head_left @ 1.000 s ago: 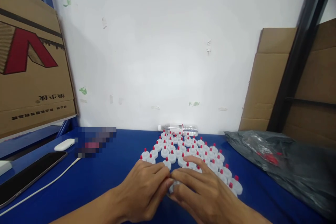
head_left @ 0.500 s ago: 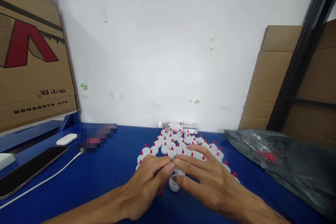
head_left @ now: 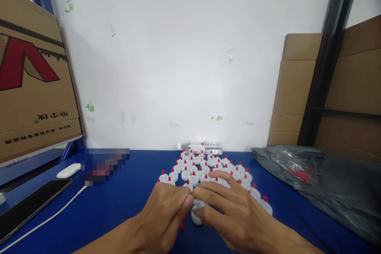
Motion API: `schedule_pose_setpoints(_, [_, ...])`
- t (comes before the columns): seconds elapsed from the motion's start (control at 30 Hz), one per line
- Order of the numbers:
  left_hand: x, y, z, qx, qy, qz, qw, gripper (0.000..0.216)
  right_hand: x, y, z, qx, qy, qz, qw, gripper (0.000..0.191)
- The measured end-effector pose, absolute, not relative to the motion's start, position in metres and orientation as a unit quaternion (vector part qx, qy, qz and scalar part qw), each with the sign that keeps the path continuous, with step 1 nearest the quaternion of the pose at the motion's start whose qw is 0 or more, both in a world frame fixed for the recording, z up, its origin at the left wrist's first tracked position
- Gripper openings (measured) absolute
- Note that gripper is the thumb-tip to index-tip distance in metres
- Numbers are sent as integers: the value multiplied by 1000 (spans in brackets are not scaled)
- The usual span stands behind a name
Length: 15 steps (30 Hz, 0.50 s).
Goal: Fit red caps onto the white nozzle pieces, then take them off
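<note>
Both hands meet low at the front of the blue tabletop (head_left: 119,202), fingertips together over one white cap (head_left: 197,215) that sits on its side, open end toward the camera. The left hand (head_left: 162,216) curls in from the left with thumb and forefinger pressed close at the cap's top edge; the right hand (head_left: 235,210) lies flatter, fingers fanned forward, thumb tucked against the cap's near side, so the cap is pinched between the two hands. Compared with a second ago the pair has hardly travelled: half a second back the hands had drifted up toward the rows, now they sit nearer again, and the cap shows more clearly under the fingertips. A small red tip (head_left: 181,227) lies loose on the table just below the left fingers, which suggests this cap has not yet got its red piece, though that is a reading, not something plainly shown. Right behind the knuckles stands the array of finished white caps with red tips (head_left: 205,166), in tidy rows running back to a clear plastic bottle (head_left: 201,147) lying against the wall. A dark plastic bag (head_left: 315,182) slumps to the right; a phone (head_left: 29,204), a white cable (head_left: 50,216) and a cardboard box (head_left: 32,83) sit off to the left.
</note>
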<state>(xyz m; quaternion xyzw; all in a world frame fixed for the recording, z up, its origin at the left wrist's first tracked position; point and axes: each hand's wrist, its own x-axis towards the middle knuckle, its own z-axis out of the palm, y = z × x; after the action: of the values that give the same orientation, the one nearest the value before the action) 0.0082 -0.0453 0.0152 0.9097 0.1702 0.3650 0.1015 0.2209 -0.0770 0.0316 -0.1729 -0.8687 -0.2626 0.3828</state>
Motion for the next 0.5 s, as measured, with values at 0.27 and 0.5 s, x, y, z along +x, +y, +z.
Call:
schedule_pose_setpoints(0.27, [0,-36,17,941,97,308,-99,29,218,-93,24,-298,-874,56,379,14])
schedule_pose_setpoints(0.5, [-12,-32,30,910,219,329,126,51,239,-71,36,-205,-910,-66,354,18])
